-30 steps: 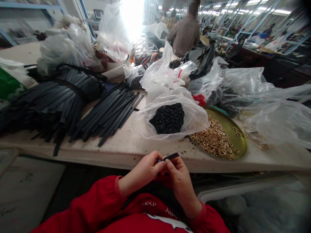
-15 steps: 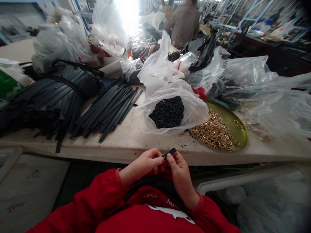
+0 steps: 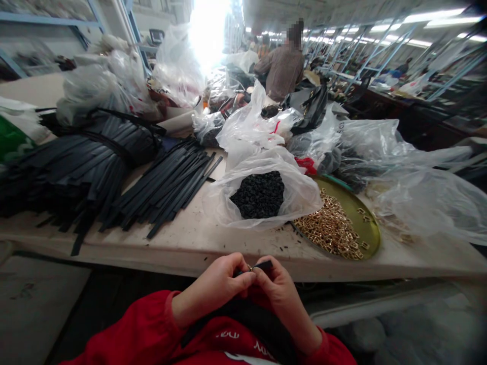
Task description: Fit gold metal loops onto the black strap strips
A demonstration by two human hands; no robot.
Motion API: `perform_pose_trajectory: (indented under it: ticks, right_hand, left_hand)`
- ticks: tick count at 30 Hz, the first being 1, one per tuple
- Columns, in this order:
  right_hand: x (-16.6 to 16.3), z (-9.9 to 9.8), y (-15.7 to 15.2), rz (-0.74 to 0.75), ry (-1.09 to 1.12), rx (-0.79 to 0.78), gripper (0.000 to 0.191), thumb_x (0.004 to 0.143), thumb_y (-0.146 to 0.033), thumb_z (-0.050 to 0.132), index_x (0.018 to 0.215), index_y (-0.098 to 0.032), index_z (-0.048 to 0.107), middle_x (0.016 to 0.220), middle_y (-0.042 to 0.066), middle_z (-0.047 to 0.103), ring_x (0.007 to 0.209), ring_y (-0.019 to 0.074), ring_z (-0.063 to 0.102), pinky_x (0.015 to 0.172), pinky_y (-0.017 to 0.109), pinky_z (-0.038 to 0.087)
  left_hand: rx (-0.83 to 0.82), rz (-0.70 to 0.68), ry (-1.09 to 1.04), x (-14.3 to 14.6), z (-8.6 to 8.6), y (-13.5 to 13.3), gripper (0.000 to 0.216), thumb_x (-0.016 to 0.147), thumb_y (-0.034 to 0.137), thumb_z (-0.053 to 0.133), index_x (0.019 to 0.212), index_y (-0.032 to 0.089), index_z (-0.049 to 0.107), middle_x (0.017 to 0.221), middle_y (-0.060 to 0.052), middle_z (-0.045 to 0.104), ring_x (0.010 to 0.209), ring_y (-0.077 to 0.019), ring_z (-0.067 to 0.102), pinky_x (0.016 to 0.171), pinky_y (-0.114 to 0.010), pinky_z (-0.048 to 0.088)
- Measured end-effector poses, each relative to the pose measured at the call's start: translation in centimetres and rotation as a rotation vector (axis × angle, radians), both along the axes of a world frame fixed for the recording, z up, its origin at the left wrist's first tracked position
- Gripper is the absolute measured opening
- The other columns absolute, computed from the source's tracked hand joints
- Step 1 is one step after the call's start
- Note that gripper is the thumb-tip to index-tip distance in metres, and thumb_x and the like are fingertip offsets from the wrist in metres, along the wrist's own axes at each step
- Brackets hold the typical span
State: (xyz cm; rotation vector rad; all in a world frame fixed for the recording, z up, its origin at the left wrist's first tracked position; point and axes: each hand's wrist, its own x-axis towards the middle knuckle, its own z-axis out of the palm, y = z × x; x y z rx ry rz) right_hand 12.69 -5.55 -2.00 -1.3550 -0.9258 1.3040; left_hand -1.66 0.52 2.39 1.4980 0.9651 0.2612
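Note:
My left hand (image 3: 224, 278) and my right hand (image 3: 280, 291) meet in front of my body, just off the table's front edge. Both are closed in a pinch on a black strap (image 3: 264, 264). Its short end sticks out past my right fingers, and a bit of black also shows between my left thumb and fingers. A small gold buckle (image 3: 250, 268) sits on the strap between the two thumbs, partly covered by fingertips. How the strap runs through the buckle is hidden.
On the table (image 3: 182, 248) lie loose black straps (image 3: 167, 187) and a tied strap bundle (image 3: 76, 167). A plastic bag (image 3: 300, 197) holds small black pieces (image 3: 258, 195). Beside it, a gold tray (image 3: 369, 238) carries many buckles (image 3: 331, 228). A person (image 3: 283, 71) stands beyond.
The camera view has tilted up, so everything sits lower. My right fingers have shifted closer to the buckle and my left hand has turned more over the strap.

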Motion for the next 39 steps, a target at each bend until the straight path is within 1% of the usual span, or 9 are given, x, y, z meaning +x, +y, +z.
perform_pose_trajectory:
  ticks: [4, 9, 13, 16, 20, 27, 30, 34, 39]
  right_hand:
    - [0.2, 0.6, 0.3, 0.093, -0.239, 0.113, 0.016, 0.082, -0.035, 0.052, 0.078, -0.019, 0.052, 0.068, -0.001, 0.053, 0.063, 0.0122, 0.05, 0.058, 0.023, 0.039]
    - [4.3, 2.5, 4.1, 0.376, -0.469, 0.139, 0.02, 0.082, -0.036, 0.049, 0.087, -0.018, 0.057, 0.077, 0.002, 0.06, 0.071, 0.0156, 0.055, 0.063, 0.025, 0.043]
    - [8.8, 3.0, 10.5, 0.025, -0.976, 0.175, 0.019, 0.084, -0.03, 0.045, 0.086, -0.016, 0.058, 0.082, 0.006, 0.061, 0.077, 0.017, 0.056, 0.071, 0.027, 0.042]
    - [10.1, 2.1, 14.3, 0.058, -1.334, 0.028, 0.014, 0.08, -0.021, 0.049, 0.086, -0.015, 0.06, 0.09, 0.009, 0.062, 0.086, 0.0206, 0.057, 0.077, 0.031, 0.04]
    - [9.8, 0.6, 16.0, 0.071, -1.379, -0.038, 0.007, 0.074, -0.016, 0.054, 0.079, -0.014, 0.059, 0.09, 0.013, 0.06, 0.084, 0.024, 0.058, 0.073, 0.034, 0.039]
    - [9.4, 2.1, 13.9, 0.058, -1.147, 0.019, 0.012, 0.078, -0.025, 0.048, 0.08, -0.016, 0.055, 0.078, 0.006, 0.061, 0.074, 0.0172, 0.057, 0.068, 0.028, 0.041]
    - [7.3, 3.2, 10.9, 0.102, -0.612, 0.007, 0.023, 0.081, -0.038, 0.045, 0.084, -0.016, 0.053, 0.07, 0.003, 0.061, 0.057, 0.0119, 0.052, 0.054, 0.024, 0.04]
    - [4.1, 3.7, 7.1, 0.151, 0.159, -0.098, 0.026, 0.07, -0.039, 0.062, 0.079, -0.016, 0.052, 0.065, 0.0, 0.061, 0.047, 0.0059, 0.045, 0.047, 0.019, 0.034]
    - [2.5, 3.5, 5.0, 0.176, 0.181, -0.147, 0.034, 0.067, -0.045, 0.065, 0.078, -0.015, 0.053, 0.057, -0.001, 0.061, 0.042, 0.0058, 0.046, 0.044, 0.019, 0.034]
  left_hand:
    - [-0.063, 0.044, -0.031, 0.2, -0.8, 0.8, 0.025, 0.074, 0.04, 0.055, 0.076, 0.017, 0.046, 0.058, 0.004, 0.055, 0.05, -0.0111, 0.049, 0.044, -0.02, 0.035]
    - [0.145, -0.025, -0.022, 0.1, -0.5, 2.1, 0.018, 0.08, 0.027, 0.045, 0.094, 0.018, 0.052, 0.069, 0.004, 0.058, 0.06, -0.0113, 0.052, 0.056, -0.022, 0.038]
    - [0.164, -0.018, 0.025, 0.3, -0.4, 3.1, 0.016, 0.082, 0.028, 0.042, 0.079, 0.017, 0.054, 0.065, 0.003, 0.056, 0.062, -0.0121, 0.052, 0.058, -0.022, 0.037]
    - [0.138, 0.002, 0.003, 0.4, -1.0, 3.4, 0.017, 0.082, 0.028, 0.041, 0.08, 0.017, 0.053, 0.064, 0.003, 0.055, 0.061, -0.0118, 0.051, 0.057, -0.022, 0.037]
    - [0.117, 0.03, -0.016, 0.5, -1.6, 3.7, 0.017, 0.081, 0.028, 0.042, 0.08, 0.016, 0.053, 0.063, 0.003, 0.054, 0.06, -0.0118, 0.051, 0.056, -0.021, 0.037]
    - [0.171, 0.156, -0.052, 0.6, -0.9, 3.9, 0.017, 0.08, 0.03, 0.043, 0.073, 0.016, 0.05, 0.057, 0.004, 0.05, 0.054, -0.0103, 0.047, 0.053, -0.021, 0.036]
    - [0.204, 0.251, -0.088, 0.6, -0.8, 4.0, 0.018, 0.081, 0.032, 0.043, 0.075, 0.017, 0.05, 0.055, 0.006, 0.047, 0.05, -0.0087, 0.043, 0.051, -0.02, 0.034]
    - [0.234, 0.278, -0.132, 0.8, -0.8, 3.5, 0.017, 0.08, 0.033, 0.045, 0.074, 0.017, 0.049, 0.055, 0.006, 0.047, 0.049, -0.008, 0.043, 0.048, -0.019, 0.033]
    - [0.347, 0.225, -0.011, 0.5, -0.7, 2.2, 0.018, 0.079, 0.033, 0.047, 0.072, 0.017, 0.052, 0.057, 0.006, 0.049, 0.052, -0.0088, 0.043, 0.049, -0.02, 0.033]
